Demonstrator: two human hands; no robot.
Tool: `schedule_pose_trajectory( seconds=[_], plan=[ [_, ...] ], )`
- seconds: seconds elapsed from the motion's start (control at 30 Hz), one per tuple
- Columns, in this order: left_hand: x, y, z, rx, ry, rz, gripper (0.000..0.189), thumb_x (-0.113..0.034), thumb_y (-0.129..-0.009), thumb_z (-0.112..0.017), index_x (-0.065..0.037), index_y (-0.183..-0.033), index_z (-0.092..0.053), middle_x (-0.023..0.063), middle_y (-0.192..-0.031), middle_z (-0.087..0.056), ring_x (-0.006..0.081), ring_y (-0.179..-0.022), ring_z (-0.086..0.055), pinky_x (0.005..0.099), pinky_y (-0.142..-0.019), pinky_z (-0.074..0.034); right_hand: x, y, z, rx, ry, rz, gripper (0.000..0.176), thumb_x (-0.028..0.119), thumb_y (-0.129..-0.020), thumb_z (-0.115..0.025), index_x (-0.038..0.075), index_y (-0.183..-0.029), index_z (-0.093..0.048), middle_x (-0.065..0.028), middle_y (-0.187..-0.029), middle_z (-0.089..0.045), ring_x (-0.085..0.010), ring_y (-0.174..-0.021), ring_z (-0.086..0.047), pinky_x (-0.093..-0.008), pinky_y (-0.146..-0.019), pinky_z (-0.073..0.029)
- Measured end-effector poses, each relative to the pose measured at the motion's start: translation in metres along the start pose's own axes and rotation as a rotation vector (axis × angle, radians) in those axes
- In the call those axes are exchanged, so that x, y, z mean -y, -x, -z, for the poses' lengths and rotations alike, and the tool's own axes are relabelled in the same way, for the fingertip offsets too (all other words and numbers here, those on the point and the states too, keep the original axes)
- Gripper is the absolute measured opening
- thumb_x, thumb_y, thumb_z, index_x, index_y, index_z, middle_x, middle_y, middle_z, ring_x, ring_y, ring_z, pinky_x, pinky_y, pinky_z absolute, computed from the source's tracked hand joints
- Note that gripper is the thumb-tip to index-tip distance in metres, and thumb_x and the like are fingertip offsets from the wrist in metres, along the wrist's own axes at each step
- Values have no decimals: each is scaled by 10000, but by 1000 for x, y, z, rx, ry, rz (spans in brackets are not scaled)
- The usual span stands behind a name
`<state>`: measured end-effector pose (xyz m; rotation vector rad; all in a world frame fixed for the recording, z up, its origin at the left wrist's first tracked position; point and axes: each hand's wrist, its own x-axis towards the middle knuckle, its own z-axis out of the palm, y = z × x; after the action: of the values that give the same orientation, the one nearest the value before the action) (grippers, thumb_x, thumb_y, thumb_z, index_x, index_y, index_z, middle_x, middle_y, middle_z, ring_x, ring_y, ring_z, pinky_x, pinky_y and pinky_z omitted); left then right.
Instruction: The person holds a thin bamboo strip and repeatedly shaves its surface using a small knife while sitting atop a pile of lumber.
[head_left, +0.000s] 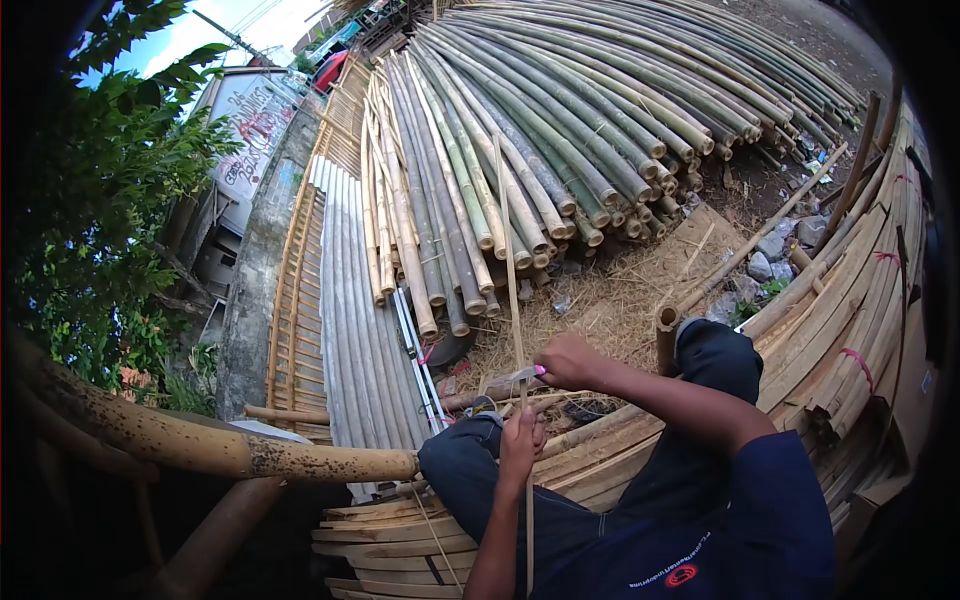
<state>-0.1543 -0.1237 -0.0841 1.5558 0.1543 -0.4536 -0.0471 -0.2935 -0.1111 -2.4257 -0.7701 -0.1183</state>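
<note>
A long thin bamboo strip [512, 270] runs upright from my lap toward the bamboo pile. My left hand [521, 445] is closed around the strip low down, above my left knee. My right hand [566, 362] grips a knife [518, 376] with a pink handle, its blade lying across the strip just above the left hand. I am seated in dark blue trousers and a dark blue shirt, with both knees raised.
A big pile of long bamboo poles [560, 120] lies ahead. Bundled split bamboo slats [850, 300] stack at the right, tied with pink string. A thick bamboo rail [200, 445] crosses at lower left. Shavings [600, 300] cover the ground. A cut bamboo post [667, 335] stands by my right knee.
</note>
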Motion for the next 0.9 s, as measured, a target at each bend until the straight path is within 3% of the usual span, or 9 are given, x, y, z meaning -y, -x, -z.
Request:
schedule_pose_trajectory(
  seconds=[0.03,0.13,0.23,0.37,0.43,0.5,0.63,0.77,0.9],
  plan=[
    [2,4,0,-1,-4,3,296,-327,-1003,-356,-121,-790,-370,-48,-535,-268,37,-389,-241,212,-342,-170,0,-2,4,45,63,0,243,271,-739,-573,55,-654,-645,-183,-659,-615,-360,-655,-622,-465,-601,-487],
    [10,28,-11,32,89,83,315,-318,-1002,-355,-111,-764,-362,-39,-532,-256,42,-394,-232,215,-344,-165,-52,-29,11,-307,15,-446,244,265,-734,-567,52,-651,-652,-189,-653,-614,-359,-648,-626,-474,-594,-492],
    [31,34,-1,28,147,122,313,-299,-1008,-354,-99,-769,-384,-40,-549,-294,35,-404,-263,217,-360,-193,-79,-32,9,-250,7,-467,254,268,-744,-558,48,-663,-656,-185,-663,-619,-361,-659,-628,-476,-606,-496],
    [22,28,11,-42,212,115,326,-335,-1007,-342,-98,-794,-413,-43,-554,-294,28,-402,-243,195,-352,-178,-27,-17,-4,-47,-28,-184,255,280,-741,-568,48,-683,-656,-184,-675,-627,-371,-662,-626,-472,-619,-500],
    [28,24,22,-8,305,129,335,-363,-1003,-343,-97,-817,-427,-48,-555,-284,26,-401,-228,188,-347,-168,3,-10,-5,108,-46,-160,250,282,-740,-570,54,-685,-656,-182,-671,-626,-367,-663,-626,-468,-620,-501],
    [28,23,27,55,559,158,332,-361,-1002,-345,-89,-826,-418,-53,-540,-249,31,-399,-194,182,-343,-166,12,-5,-25,155,-49,-8,241,279,-737,-570,59,-693,-660,-182,-667,-625,-367,-660,-626,-465,-617,-501],
    [30,26,17,-2,494,128,292,-338,-995,-389,-101,-825,-412,-54,-541,-247,33,-403,-198,178,-346,-166,27,3,-25,179,-40,86,239,273,-738,-558,61,-691,-658,-194,-654,-610,-375,-648,-616,-480,-587,-482],
    [32,31,13,-56,391,66,272,-319,-991,-411,-106,-822,-408,-56,-541,-250,31,-405,-207,180,-347,-166,-5,-7,-35,-46,-95,-82,247,273,-743,-552,55,-677,-646,-196,-659,-608,-380,-666,-613,-485,-598,-479],
    [31,33,15,-41,396,70,274,-319,-989,-419,-103,-821,-410,-53,-528,-244,35,-402,-218,187,-346,-167,-29,-17,-20,-117,-27,-225,254,272,-749,-552,43,-679,-639,-192,-657,-607,-380,-663,-611,-481,-608,-483]
  ],
)
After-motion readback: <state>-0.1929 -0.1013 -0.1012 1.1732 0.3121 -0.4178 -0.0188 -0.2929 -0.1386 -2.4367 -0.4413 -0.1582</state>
